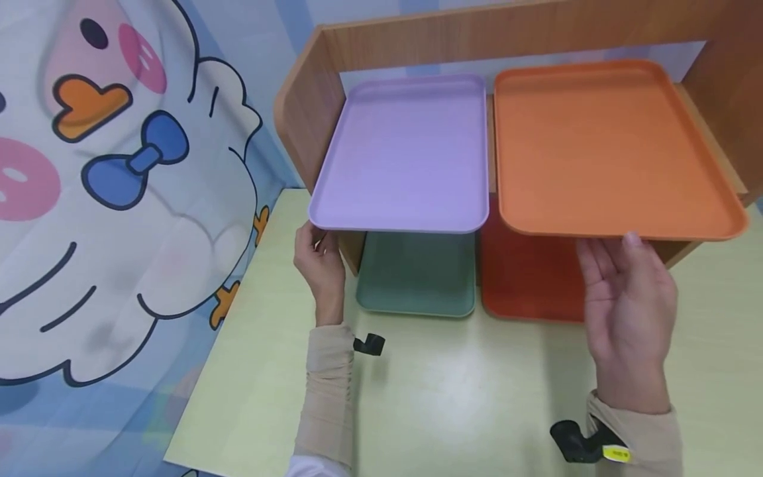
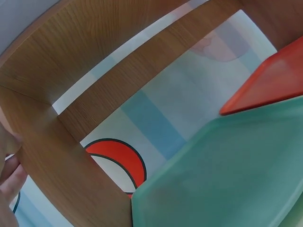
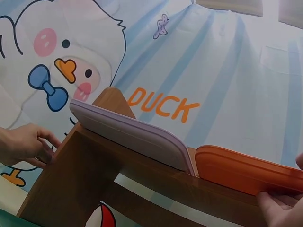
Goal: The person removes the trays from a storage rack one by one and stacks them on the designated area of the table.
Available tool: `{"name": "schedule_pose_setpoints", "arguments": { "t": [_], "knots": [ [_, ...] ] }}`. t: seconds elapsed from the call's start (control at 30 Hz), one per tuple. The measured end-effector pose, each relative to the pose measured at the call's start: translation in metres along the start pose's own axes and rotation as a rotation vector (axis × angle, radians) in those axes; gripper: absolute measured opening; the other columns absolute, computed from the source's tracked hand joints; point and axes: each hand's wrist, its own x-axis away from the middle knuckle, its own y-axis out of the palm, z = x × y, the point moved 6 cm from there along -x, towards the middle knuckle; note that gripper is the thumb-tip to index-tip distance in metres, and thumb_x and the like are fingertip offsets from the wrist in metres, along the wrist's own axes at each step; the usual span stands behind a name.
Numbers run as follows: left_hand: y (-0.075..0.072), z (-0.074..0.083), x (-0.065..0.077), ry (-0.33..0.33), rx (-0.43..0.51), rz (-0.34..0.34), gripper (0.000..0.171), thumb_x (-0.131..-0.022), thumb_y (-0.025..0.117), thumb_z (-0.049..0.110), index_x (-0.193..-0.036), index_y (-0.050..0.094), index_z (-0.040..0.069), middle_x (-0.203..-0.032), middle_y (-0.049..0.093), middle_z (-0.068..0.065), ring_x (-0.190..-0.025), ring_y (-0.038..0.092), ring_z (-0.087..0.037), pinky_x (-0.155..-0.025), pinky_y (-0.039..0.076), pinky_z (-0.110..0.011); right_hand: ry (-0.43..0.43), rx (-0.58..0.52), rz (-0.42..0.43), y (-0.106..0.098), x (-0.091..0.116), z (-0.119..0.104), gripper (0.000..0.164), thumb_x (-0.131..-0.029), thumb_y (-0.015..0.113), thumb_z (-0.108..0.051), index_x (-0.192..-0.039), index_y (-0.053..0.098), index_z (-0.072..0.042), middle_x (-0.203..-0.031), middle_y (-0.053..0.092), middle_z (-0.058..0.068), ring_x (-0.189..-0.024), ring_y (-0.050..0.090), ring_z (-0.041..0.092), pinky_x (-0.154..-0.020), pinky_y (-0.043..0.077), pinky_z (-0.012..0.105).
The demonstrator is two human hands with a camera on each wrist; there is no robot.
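Observation:
A purple tray [image 1: 405, 152] and an orange tray [image 1: 608, 146] lie side by side on top of a wooden shelf [image 1: 304, 106]. My left hand [image 1: 322, 268] grips the shelf's left side panel near its front edge, below the purple tray's corner. With the palm turned up, my right hand [image 1: 632, 311] holds the orange tray's front rim, thumb at the rim and fingers partly hidden underneath. On the lower level sit a green tray [image 1: 417, 278] and a red tray [image 1: 530, 285]; the right hand covers part of the red one.
The shelf stands on a pale yellow table [image 1: 453, 391]. A cloth with a cartoon duck [image 1: 197, 199] hangs behind and to the left. The shelf's right side panel [image 1: 730, 93] rises beyond the orange tray. Both front tray rims overhang the shelf's top.

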Motion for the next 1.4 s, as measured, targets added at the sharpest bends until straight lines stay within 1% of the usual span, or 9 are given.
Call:
{"name": "schedule_pose_setpoints", "arguments": {
  "t": [0.07,0.2,0.33,0.47,0.63,0.83,1.13,1.3,1.4],
  "knots": [
    [-0.0002,0.0001,0.0006,0.015,-0.014,0.006,0.027,-0.092,0.054,0.008,-0.116,0.060,0.019,-0.101,0.056,-0.001,-0.094,0.058,-0.007,-0.081,0.050,-0.022,-0.008,0.011,0.011,0.0001,-0.0005,0.0003,0.017,-0.088,0.055,0.004,-0.100,0.055,0.015,-0.103,0.063,0.027,-0.095,0.062,0.036,-0.086,0.049,0.042],
    [-0.0002,0.0003,0.0012,0.049,-0.018,0.027,0.027,-0.092,0.055,0.007,-0.115,0.061,0.018,-0.100,0.057,-0.003,-0.093,0.059,-0.009,-0.080,0.051,-0.023,-0.015,0.017,0.022,0.0012,-0.0018,0.0017,0.015,-0.087,0.057,0.004,-0.097,0.056,0.015,-0.099,0.064,0.026,-0.090,0.064,0.035,-0.082,0.051,0.041],
    [0.0004,0.0020,0.0019,0.065,-0.019,0.043,0.026,-0.092,0.055,0.008,-0.115,0.061,0.017,-0.099,0.056,-0.004,-0.092,0.059,-0.009,-0.079,0.051,-0.023,-0.021,0.015,0.032,0.0020,-0.0031,0.0029,0.014,-0.086,0.059,0.003,-0.095,0.056,0.014,-0.095,0.064,0.025,-0.085,0.064,0.034,-0.079,0.053,0.040],
    [0.0012,0.0045,0.0026,0.060,-0.023,0.040,0.026,-0.092,0.054,0.007,-0.116,0.060,0.014,-0.100,0.056,-0.005,-0.093,0.059,-0.009,-0.080,0.050,-0.021,-0.034,0.018,0.028,0.0030,-0.0042,0.0030,0.015,-0.086,0.059,0.003,-0.094,0.056,0.015,-0.094,0.064,0.025,-0.085,0.064,0.033,-0.078,0.053,0.040],
    [0.0004,0.0058,0.0028,0.049,-0.034,0.042,0.026,-0.091,0.055,0.006,-0.116,0.060,0.013,-0.099,0.056,-0.006,-0.093,0.059,-0.011,-0.081,0.050,-0.021,-0.030,-0.005,0.032,0.0038,-0.0047,0.0045,0.013,-0.086,0.058,0.004,-0.093,0.055,0.015,-0.096,0.064,0.026,-0.088,0.063,0.034,-0.080,0.052,0.040],
    [0.0011,0.0073,0.0031,0.075,-0.054,0.045,0.026,-0.090,0.056,0.003,-0.114,0.059,0.010,-0.099,0.055,-0.007,-0.092,0.059,-0.011,-0.080,0.050,-0.020,-0.050,-0.025,0.031,0.0054,-0.0047,0.0035,0.011,-0.085,0.057,0.008,-0.090,0.056,0.018,-0.094,0.063,0.028,-0.087,0.063,0.035,-0.082,0.050,0.043],
    [0.0024,0.0062,0.0034,0.073,-0.036,0.067,0.023,-0.091,0.056,0.009,-0.113,0.059,0.010,-0.099,0.055,-0.006,-0.092,0.059,-0.012,-0.081,0.050,-0.021,-0.059,-0.030,0.056,0.0051,-0.0045,0.0005,0.007,-0.084,0.056,0.012,-0.085,0.056,0.020,-0.086,0.063,0.027,-0.080,0.064,0.036,-0.079,0.051,0.044],
    [0.0026,0.0061,0.0033,0.073,-0.030,0.064,0.023,-0.091,0.056,0.008,-0.114,0.059,0.010,-0.100,0.055,-0.006,-0.092,0.059,-0.012,-0.081,0.050,-0.021,-0.072,-0.018,0.049,0.0051,-0.0032,-0.0010,0.008,-0.084,0.055,0.013,-0.087,0.056,0.020,-0.087,0.063,0.027,-0.081,0.064,0.036,-0.080,0.050,0.045],
    [0.0025,0.0055,0.0031,0.065,-0.037,0.061,0.024,-0.091,0.055,0.007,-0.114,0.059,0.010,-0.100,0.055,-0.006,-0.092,0.059,-0.011,-0.082,0.050,-0.021,-0.072,-0.015,0.041,0.0054,-0.0017,-0.0014,0.010,-0.084,0.055,0.013,-0.091,0.055,0.020,-0.089,0.063,0.027,-0.082,0.065,0.035,-0.080,0.050,0.044]
  ]
}}
